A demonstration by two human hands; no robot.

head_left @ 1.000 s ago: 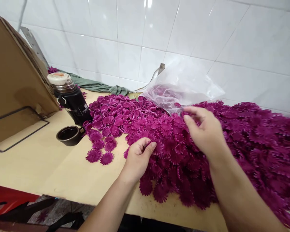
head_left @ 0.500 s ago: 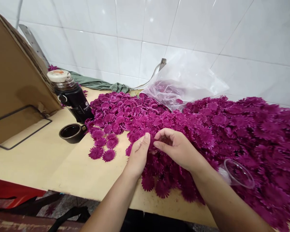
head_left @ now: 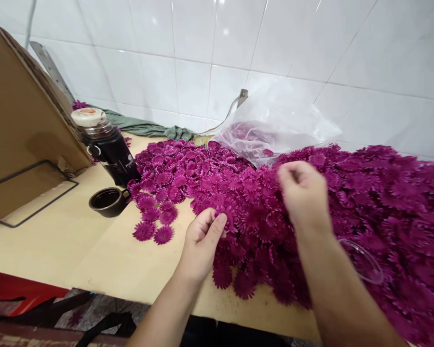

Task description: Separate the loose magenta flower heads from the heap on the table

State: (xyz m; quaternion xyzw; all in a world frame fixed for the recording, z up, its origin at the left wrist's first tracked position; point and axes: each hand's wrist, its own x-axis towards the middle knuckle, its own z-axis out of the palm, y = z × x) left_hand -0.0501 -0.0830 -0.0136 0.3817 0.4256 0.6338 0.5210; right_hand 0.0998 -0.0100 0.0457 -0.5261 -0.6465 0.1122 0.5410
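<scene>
Between the thumb and fingers of my left hand [head_left: 204, 236] is a magenta artificial flower [head_left: 227, 217] with fringed petals, held at the near side of the heap. My right hand [head_left: 304, 193] is raised over the heap, a little blurred, its thumb and fingers pinched together. Whether anything sits in that pinch I cannot make out. The large heap of magenta flower heads [head_left: 369, 193] spreads under and around both hands. Several loose ones [head_left: 143, 231] lie on the table left of my left hand.
A clear plastic bag [head_left: 275, 130] leans on the tiled wall behind the heap. Beside my right forearm rests a clear plastic cup [head_left: 365, 262]. At left stand a black thermos [head_left: 115, 159], a dark cup [head_left: 106, 205], a cardboard box [head_left: 25, 111] and a metal wire frame [head_left: 39, 209].
My right hand came from near the bag to meet my left hand at the flower, then moved away up and right. My left hand stayed near the same spot, still holding a flower.
</scene>
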